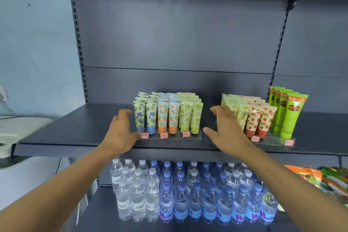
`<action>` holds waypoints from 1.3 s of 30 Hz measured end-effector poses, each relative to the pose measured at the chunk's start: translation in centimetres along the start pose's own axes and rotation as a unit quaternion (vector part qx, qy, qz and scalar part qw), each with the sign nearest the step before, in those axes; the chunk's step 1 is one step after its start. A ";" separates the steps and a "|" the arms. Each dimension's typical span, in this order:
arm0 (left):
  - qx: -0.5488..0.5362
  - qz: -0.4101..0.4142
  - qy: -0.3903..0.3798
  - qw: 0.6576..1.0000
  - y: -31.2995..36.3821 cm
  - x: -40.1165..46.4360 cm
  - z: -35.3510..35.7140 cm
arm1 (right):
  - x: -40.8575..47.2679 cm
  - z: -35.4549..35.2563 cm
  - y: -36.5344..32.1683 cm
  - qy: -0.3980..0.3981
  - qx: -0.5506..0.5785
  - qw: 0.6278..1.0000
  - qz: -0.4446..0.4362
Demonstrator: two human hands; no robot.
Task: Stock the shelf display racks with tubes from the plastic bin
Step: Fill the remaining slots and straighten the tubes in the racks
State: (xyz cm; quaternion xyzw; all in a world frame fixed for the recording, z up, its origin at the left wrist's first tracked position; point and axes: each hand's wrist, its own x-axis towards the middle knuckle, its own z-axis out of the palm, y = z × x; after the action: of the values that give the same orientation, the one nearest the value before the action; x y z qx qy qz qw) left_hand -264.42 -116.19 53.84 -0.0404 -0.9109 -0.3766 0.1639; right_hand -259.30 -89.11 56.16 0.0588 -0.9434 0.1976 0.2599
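Note:
Two clear display racks stand on the dark shelf [75,128]. The left rack [195,136] holds rows of upright tubes [168,113] with blue, orange and green caps. The right rack [276,140] holds pineapple, strawberry and tall green tubes [286,111]. My left hand [122,130] is at the left end of the left rack, fingers spread, thumb near its front corner. My right hand [224,126] hovers between the two racks with its fingers spread, holding nothing. No plastic bin is in view.
Rows of water bottles [180,192] fill the shelf below. Colourful snack packets [323,177] lie at the lower right. A white appliance [17,128] stands at the left by the blue wall. The upper shelf bracket [295,0] juts out top right.

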 end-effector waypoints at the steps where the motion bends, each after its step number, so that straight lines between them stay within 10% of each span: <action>1: 0.006 -0.013 -0.002 1.000 -0.2 -0.5 0.5 | -0.3 0.3 0.4 -0.019 0.004 1.000 0.008; 10: 0.097 -0.094 0.025 0.990 -1.2 -1.5 3.3 | 0.7 4.9 2.2 -0.099 0.033 0.992 0.072; 39: 0.109 -0.027 0.097 0.989 -3.0 1.3 4.3 | 1.0 8.9 1.7 0.076 -0.036 0.990 0.112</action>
State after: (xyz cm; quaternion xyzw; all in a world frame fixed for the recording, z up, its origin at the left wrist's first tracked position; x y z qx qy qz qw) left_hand -267.41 -115.41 49.41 0.0388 -0.9271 -0.2810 0.2449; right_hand -264.69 -91.16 49.05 -0.0715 -0.9281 0.1948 0.3091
